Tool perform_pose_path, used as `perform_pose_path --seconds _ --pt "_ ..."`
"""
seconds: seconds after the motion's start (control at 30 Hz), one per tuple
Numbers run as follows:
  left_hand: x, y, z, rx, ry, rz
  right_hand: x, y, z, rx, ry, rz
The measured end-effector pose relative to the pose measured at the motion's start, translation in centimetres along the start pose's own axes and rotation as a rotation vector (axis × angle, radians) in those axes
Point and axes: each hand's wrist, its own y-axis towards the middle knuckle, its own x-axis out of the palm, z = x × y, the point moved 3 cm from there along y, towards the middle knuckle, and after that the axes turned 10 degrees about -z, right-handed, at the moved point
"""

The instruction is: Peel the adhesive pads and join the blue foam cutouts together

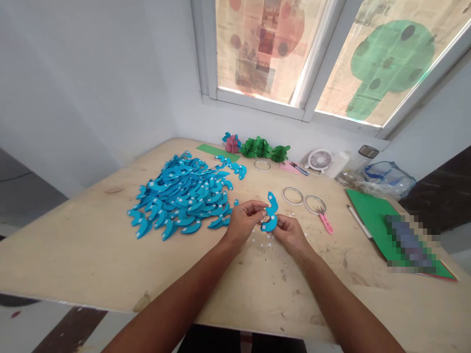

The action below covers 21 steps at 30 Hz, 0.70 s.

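Between my two hands, above the tabletop, is a curved blue paper piece [271,223] with small white squares stuck on it. My left hand [245,218] pinches its left side, thumb and forefinger together. On its lower right edge my right hand [292,233] is closed, the fingertips partly hidden behind the paper. A large heap of similar blue paper pieces [184,191] lies to the left of my left hand, many with white squares on them. Tiny white squares [262,244] are scattered on the table just below my hands.
Tape rolls [293,195] and pink-handled scissors [326,223] lie right of my hands. Green paper decorations [261,147], a small white fan [320,160] and a bottle [362,157] stand along the wall. A green sheet [371,211] lies at the right of the wooden table [91,255].
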Motion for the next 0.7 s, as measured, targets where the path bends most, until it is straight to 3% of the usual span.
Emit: perform_pose_path --seconds 0.7 --pt "-0.1 -0.4 0.9 0.019 0.077 0.018 0.3 0.1 0.1 -0.006 0.066 -0.045"
